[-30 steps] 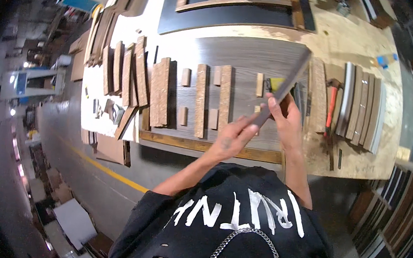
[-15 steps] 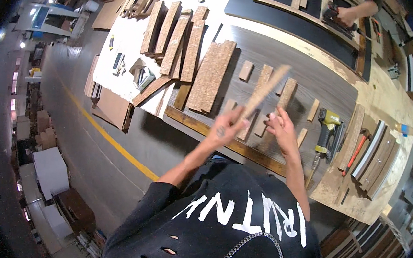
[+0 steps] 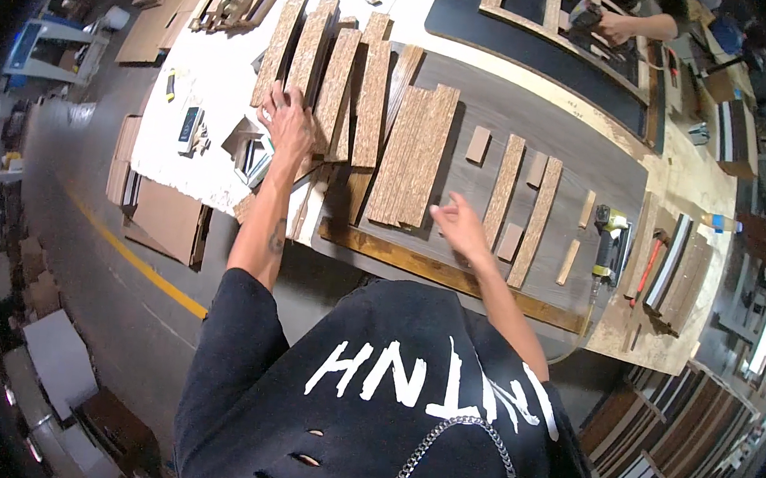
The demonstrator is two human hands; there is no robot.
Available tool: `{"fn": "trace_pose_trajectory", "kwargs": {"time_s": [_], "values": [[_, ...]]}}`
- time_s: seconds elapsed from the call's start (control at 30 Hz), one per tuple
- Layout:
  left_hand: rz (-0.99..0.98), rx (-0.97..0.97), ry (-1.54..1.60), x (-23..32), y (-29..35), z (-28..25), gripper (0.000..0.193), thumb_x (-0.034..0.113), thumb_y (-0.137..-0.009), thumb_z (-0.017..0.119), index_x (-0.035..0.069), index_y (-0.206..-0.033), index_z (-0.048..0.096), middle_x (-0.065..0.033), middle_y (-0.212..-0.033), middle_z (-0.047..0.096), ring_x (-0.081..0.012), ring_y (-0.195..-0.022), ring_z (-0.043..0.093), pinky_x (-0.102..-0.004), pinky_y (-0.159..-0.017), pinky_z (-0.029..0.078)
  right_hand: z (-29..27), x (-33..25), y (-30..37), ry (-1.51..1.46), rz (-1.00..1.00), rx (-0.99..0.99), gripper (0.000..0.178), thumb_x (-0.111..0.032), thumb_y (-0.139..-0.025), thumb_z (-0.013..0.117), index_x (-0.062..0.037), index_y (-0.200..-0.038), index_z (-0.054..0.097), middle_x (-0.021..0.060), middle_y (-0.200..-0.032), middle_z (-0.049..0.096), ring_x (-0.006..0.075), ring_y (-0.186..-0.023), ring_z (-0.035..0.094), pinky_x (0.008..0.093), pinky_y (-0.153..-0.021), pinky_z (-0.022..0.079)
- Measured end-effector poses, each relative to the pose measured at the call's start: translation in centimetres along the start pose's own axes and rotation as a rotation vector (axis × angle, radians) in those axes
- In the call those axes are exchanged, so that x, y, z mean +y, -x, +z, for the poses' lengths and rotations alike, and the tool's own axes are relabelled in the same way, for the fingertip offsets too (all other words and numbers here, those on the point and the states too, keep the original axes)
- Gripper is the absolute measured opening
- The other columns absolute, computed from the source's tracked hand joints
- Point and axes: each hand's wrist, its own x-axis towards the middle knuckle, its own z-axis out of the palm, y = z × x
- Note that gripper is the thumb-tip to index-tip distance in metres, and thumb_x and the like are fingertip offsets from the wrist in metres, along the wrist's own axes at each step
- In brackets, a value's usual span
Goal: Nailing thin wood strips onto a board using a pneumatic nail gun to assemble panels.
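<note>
My left hand (image 3: 285, 128) reaches to the near ends of a row of stacked particleboard strips (image 3: 311, 46). Its fingers are spread and touch the leftmost strips; no clear grip shows. My right hand (image 3: 464, 228) hovers above a grey wood-grain panel (image 3: 468, 105), open with nothing in it, just right of a block of strips laid side by side (image 3: 416, 155). Two single strips, one a long strip (image 3: 536, 223), lie apart on the panel, with small blocks such as the short block (image 3: 479, 144) among them. Another strip (image 3: 407, 68) lies behind the side-by-side block.
A yellow-and-black air nailer (image 3: 611, 232) lies on the panel's right. Beyond it are a red-handled hammer (image 3: 649, 267) and edged strips. At far right a co-worker's hand (image 3: 617, 27) holds a tool over a wooden frame. A metal bracket (image 3: 251, 159) sits near my left forearm.
My left hand has swung left from the panel to the stacked strips; the strip it held is no longer in it. My right hand has shifted left. The whole view has turned somewhat.
</note>
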Motion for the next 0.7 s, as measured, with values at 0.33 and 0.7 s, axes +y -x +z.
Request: {"fn": "trace_pose_trajectory", "kwargs": {"time_s": [0.33, 0.7], "values": [[0.085, -0.200, 0.633, 10.3, 10.3, -0.6, 0.047, 0.009, -0.087, 0.062, -0.002, -0.131, 0.048, -0.0302, -0.133, 0.047, -0.0421, -0.116, 0.050, -0.0493, -0.102, 0.042, 4.8, -4.8, -7.0, 0.384, 0.102, 0.271, 0.089, -0.041, -0.075, 0.078, 0.0105, -0.132, 0.032, 0.0400, -0.123, 0.052, 0.0493, -0.110, 0.058, 0.0497, -0.092, 0.050], [0.040, -0.159, 0.347, 11.0, 8.6, 2.4, 0.061, 0.015, -0.088, 0.062, -0.011, -0.137, 0.036, -0.0272, -0.136, 0.043, -0.0409, -0.122, 0.044, -0.0472, -0.107, 0.034, 2.2, -3.1, -3.8, 0.109, -0.059, 0.321, 0.091, -0.035, -0.075, 0.072, 0.0139, -0.140, 0.031, 0.0381, -0.127, 0.052, 0.0445, -0.119, 0.055, 0.0446, -0.105, 0.042]]}}
